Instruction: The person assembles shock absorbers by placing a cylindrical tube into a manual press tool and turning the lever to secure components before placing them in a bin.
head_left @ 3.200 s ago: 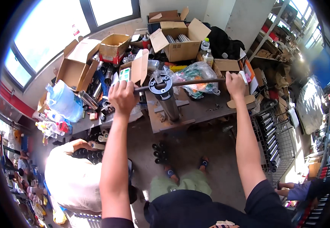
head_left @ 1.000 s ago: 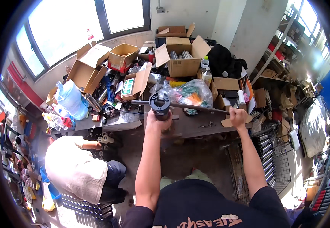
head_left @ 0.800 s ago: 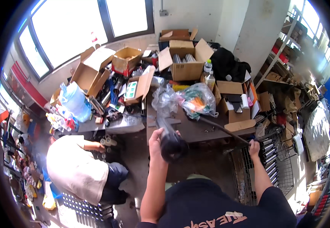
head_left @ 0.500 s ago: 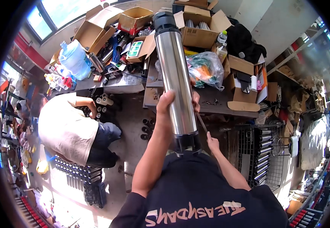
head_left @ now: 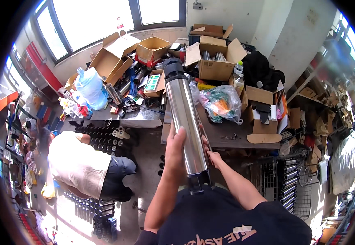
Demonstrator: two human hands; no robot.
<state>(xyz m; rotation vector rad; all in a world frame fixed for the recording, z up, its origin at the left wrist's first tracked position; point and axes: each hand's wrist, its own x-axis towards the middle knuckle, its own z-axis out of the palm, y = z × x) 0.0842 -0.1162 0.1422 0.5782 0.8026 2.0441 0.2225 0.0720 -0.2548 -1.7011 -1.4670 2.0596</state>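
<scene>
A long polished steel cylinder (head_left: 189,126) with black end pieces, resembling a submersible pump, is held up in front of my chest, its lower end close to my dark shirt. My left hand (head_left: 175,152) is closed around its middle, thumb in front and fingertips showing on the right side. Close to the cylinder's lower right side, my right hand (head_left: 215,159) is closed on a thin metal rod-like tool. Most of that tool is hard to make out against the cylinder, and I cannot tell whether it touches.
Behind the cylinder stands a cluttered workbench (head_left: 222,141) with cardboard boxes, a plastic bag (head_left: 222,102) and a large water jug (head_left: 91,87). A co-worker (head_left: 81,163) bends over rows of black-and-silver parts at the left. At the right is a wire rack (head_left: 304,192) holding steel tubes.
The cylinder and my left hand appear lower in view, as the view has tilted up. My right hand has moved up and left, closer to the cylinder. The co-worker bends lower.
</scene>
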